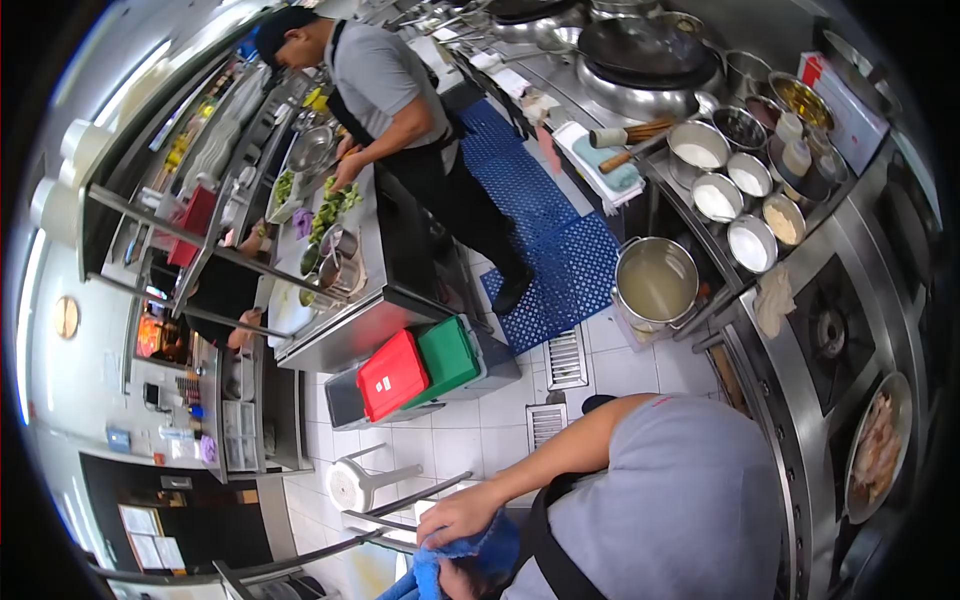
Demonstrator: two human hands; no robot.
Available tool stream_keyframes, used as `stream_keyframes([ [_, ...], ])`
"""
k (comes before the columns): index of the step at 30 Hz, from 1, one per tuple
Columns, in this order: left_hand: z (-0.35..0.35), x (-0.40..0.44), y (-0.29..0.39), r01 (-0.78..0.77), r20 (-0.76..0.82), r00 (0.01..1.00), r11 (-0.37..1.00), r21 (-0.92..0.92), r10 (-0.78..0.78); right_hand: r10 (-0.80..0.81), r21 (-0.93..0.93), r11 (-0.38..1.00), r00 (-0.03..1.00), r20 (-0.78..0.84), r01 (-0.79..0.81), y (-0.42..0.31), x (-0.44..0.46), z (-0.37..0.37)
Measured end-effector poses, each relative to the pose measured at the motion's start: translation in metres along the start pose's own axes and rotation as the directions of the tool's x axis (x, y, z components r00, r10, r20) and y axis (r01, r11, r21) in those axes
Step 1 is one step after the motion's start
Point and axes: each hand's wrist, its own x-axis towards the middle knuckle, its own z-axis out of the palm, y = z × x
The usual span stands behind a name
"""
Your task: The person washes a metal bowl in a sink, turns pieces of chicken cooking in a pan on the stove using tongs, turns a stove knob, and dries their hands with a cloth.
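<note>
My right hand (463, 515) is at the bottom of the view, its fingers curled over a bunched blue cloth (492, 548). Just below it, my left hand (458, 580) shows only in part at the frame edge, closed on the same cloth. More blue fabric hangs down to the left of the hands. Metal rails (385, 520) run beside them, and a white stool (350, 486) stands on the tiles beyond. My grey sleeve and shoulder fill the lower right.
A co-worker (385, 90) handles chopped greens (335, 205) at a steel counter. Bins with red (393, 375) and green (447, 352) lids stand below. To the right are a pot of liquid (656, 283), a burner (828, 332), and a pan of meat (878, 447).
</note>
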Motion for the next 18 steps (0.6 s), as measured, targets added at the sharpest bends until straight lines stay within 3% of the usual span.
stream_keyframes([
  [2,0.002,0.007,-0.002,-0.049,-0.018,0.999,0.998,0.048,0.050,0.058,0.007,0.998,0.998,0.002,-0.058,-0.002,0.007,-0.010],
  [3,0.005,0.009,-0.003,-0.073,-0.025,0.997,0.995,0.065,0.074,0.017,-0.102,0.994,0.993,-0.118,-0.029,-0.007,0.008,-0.008],
  [4,0.009,0.011,-0.005,-0.099,-0.031,0.994,0.992,0.084,0.102,0.018,-0.104,0.994,0.991,-0.131,-0.032,-0.010,0.007,-0.008],
  [6,0.016,0.014,-0.009,-0.149,-0.060,0.986,0.982,0.119,0.157,0.175,-0.258,0.939,0.961,-0.214,-0.228,-0.017,0.007,-0.009],
  [7,0.019,0.015,-0.012,-0.172,-0.080,0.980,0.975,0.137,0.184,0.157,-0.188,0.958,0.946,-0.282,-0.215,-0.017,0.005,-0.010],
  [11,0.025,0.018,-0.018,-0.243,-0.108,0.959,0.956,0.167,0.263,0.186,-0.227,0.928,0.896,-0.404,-0.295,-0.020,0.009,-0.022],
  [12,0.028,0.019,-0.017,-0.265,-0.091,0.955,0.951,0.161,0.282,0.197,-0.230,0.927,0.908,-0.371,-0.295,-0.022,0.011,-0.029],
  [13,0.028,0.014,0.006,-0.192,0.016,0.981,0.963,0.191,0.192,0.200,-0.209,0.927,0.882,-0.426,-0.311,-0.023,0.014,-0.037],
  [14,0.032,0.008,0.026,-0.108,-0.008,0.993,0.950,0.291,0.115,0.203,-0.187,0.927,0.855,-0.478,-0.325,-0.024,0.018,-0.043],
  [16,0.034,0.001,0.042,-0.082,-0.013,0.995,0.918,0.388,0.095,0.183,-0.190,0.947,0.920,-0.345,-0.260,-0.027,0.021,-0.045],
  [18,0.030,-0.006,0.022,-0.100,-0.079,0.987,0.926,0.363,0.137,0.246,-0.309,0.915,0.966,-0.083,-0.259,-0.035,0.022,-0.038],
])
